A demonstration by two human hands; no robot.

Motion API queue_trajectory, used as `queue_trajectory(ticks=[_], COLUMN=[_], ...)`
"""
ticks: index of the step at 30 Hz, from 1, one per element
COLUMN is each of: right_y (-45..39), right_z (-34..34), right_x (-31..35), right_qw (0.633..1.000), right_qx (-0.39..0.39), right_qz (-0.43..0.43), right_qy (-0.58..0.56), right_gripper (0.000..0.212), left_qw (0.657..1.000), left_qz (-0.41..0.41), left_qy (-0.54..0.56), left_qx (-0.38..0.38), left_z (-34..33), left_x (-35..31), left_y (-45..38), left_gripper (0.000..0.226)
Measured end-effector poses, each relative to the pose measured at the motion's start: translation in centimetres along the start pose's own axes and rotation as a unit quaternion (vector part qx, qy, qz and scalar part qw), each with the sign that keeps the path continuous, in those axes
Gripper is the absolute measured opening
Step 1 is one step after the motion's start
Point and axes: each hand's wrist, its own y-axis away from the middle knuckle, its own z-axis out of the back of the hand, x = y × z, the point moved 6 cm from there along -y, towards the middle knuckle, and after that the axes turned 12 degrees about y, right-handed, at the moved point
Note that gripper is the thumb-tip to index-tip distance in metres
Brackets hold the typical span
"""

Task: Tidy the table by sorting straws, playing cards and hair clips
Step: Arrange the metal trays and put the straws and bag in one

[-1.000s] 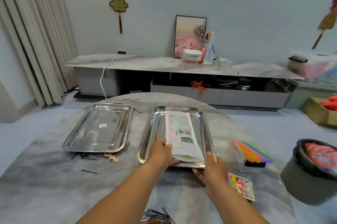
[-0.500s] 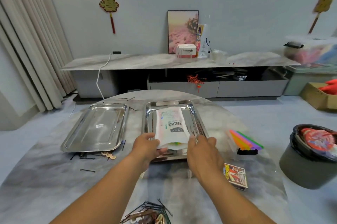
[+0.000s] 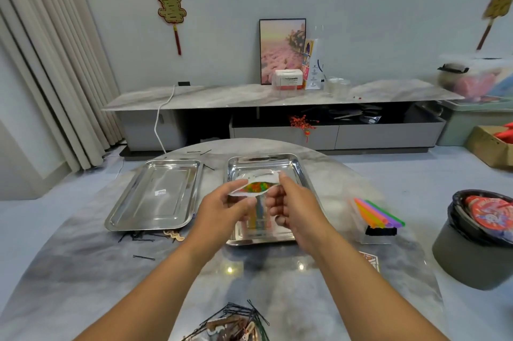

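Tabletop: grey marble, bearing two steel trays.
Left hand: pinches the straw bag at its mouth.
Right hand: grips the bag's other side above the right tray.
Loose straws: right of that tray.
Hair clips: near edge.

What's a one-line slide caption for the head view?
Both hands, left hand and right hand, hold open a white plastic pouch of coloured straws above the right-side steel tray.

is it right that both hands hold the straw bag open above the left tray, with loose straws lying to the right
Not quite. The head view shows both hands holding the straw bag open above the right tray, not the left tray. Loose straws do lie to the right.
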Motion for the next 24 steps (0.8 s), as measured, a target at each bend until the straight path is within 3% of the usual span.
queue_trajectory(ticks=[3, 7, 10, 13, 16, 20, 24], right_y=[0.8, 0.9, 0.5, 0.3, 0.4, 0.9, 1.2], right_z=[0.1, -0.1, 0.3, 1.2, 1.4, 1.3, 2.2], right_x=[1.0, 0.9, 1.2, 1.5, 2.3, 3.9, 5.0], right_qw=[0.996, 0.999, 0.999, 0.995, 0.989, 0.991, 0.972], right_qx=[-0.043, -0.031, -0.012, -0.051, -0.066, -0.026, -0.1], right_qz=[0.038, 0.02, -0.006, 0.015, 0.051, 0.063, 0.072], right_qy=[0.069, 0.002, 0.043, 0.083, 0.119, 0.118, 0.2], right_gripper=[0.037, 0.051, 0.033, 0.019, 0.02, 0.015, 0.024], left_qw=[0.999, 0.999, 0.999, 0.999, 0.997, 0.996, 0.992], left_qz=[-0.041, -0.04, -0.02, -0.013, -0.05, -0.084, -0.095], left_qy=[-0.002, -0.005, 0.001, -0.018, -0.059, -0.034, -0.087], left_qx=[-0.02, 0.017, 0.035, 0.038, 0.011, 0.004, 0.018], left_z=[0.4, 0.3, 0.5, 0.8, 1.2, 1.6, 1.1], left_x=[-1.3, -2.1, -2.0, -1.9, -2.7, -4.5, -5.4], left_y=[-0.9, -1.2, -0.8, -0.4, -0.4, -0.5, 0.0], left_gripper=[0.021, 0.018, 0.018, 0.023, 0.024, 0.024, 0.021])
